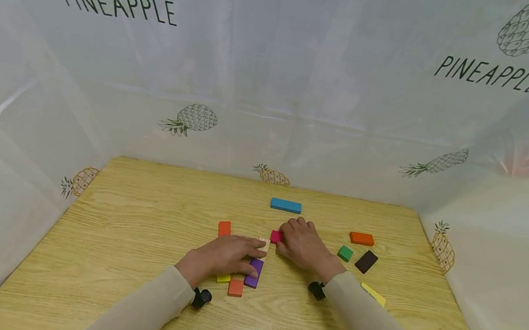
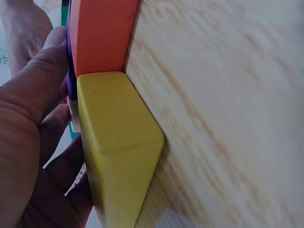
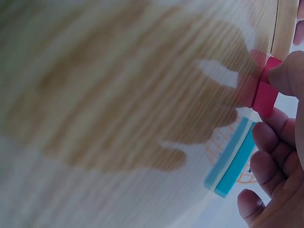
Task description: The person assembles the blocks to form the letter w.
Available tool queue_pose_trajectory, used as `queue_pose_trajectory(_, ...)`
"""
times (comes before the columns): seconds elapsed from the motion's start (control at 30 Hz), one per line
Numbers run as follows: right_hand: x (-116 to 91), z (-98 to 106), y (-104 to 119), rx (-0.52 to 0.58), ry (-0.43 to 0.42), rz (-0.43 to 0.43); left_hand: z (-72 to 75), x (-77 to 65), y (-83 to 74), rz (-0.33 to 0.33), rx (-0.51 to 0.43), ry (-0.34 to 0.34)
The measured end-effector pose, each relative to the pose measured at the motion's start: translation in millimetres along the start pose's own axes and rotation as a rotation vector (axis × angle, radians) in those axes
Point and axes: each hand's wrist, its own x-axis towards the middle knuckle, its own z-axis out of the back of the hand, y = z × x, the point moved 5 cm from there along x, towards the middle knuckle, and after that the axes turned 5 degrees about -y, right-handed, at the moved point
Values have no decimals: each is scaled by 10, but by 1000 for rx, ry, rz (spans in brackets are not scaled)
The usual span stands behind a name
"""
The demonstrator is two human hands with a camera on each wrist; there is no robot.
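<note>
Purple block (image 1: 252, 281) and pale block (image 1: 264, 248) line up near to far on the counter (image 1: 144, 215) in the head view; the left hand (image 1: 230, 254) rests on them, grip wide. The right hand (image 1: 306, 245) pinches the pink block (image 1: 275, 237), well short of the far edge, which patterned curtain (image 1: 226, 148) backs. In the left wrist view, a yellow block (image 2: 121, 118) abuts an orange-red block (image 2: 104, 35). In the right wrist view, glossy wood mirrors the pink block.
</note>
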Motion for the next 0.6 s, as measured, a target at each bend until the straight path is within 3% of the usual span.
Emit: queue_pose_trajectory(0.6, -1, -19, -11, -3, -1, 8, 10, -13, -16, 7, -2, 0)
